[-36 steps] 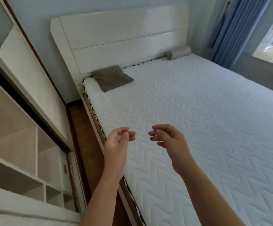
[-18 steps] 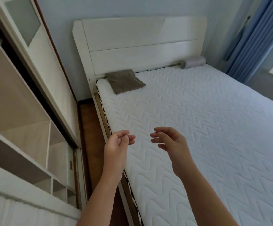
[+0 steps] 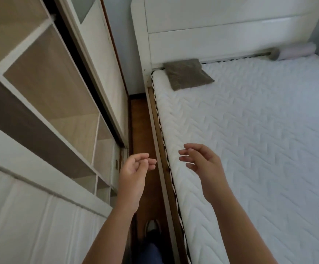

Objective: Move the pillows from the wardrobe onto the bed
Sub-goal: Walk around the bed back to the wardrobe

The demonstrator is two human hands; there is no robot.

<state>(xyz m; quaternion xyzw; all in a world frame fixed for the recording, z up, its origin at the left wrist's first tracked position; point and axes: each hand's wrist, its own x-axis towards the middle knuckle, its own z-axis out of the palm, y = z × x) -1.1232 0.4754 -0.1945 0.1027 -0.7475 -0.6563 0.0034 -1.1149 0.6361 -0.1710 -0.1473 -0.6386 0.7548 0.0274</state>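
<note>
Head view, the only one you have: both of your hands are raised in front of you over the gap between wardrobe and bed, and neither holds anything. Your left hand (image 3: 135,168) hangs above the strip of wooden floor (image 3: 138,119), fingers loosely curled, thumb near the fingertips. Your right hand (image 3: 202,164) hovers just over the near edge of the bed (image 3: 250,140), fingers slack and slightly spread.

What the next reach turns on is direction. The wardrobe (image 3: 40,92) lies to your left, its sliding door (image 3: 101,60) pushed back and the shelves open. The compartments that show in the upper part look bare. At the lower left, under the shelf edge, a pale ribbed surface (image 3: 31,216) fills the frame; it may be stored bedding or a pillow, but you cannot tell from here. Your left hand is the nearer one to it, with the right a full body-turn farther.

On the bed, a grey-brown pillow (image 3: 187,73) lies flat in the near corner by the headboard (image 3: 212,35), and a pale roll-shaped cushion (image 3: 295,51) rests against the headboard farther along, well apart from it.
</note>
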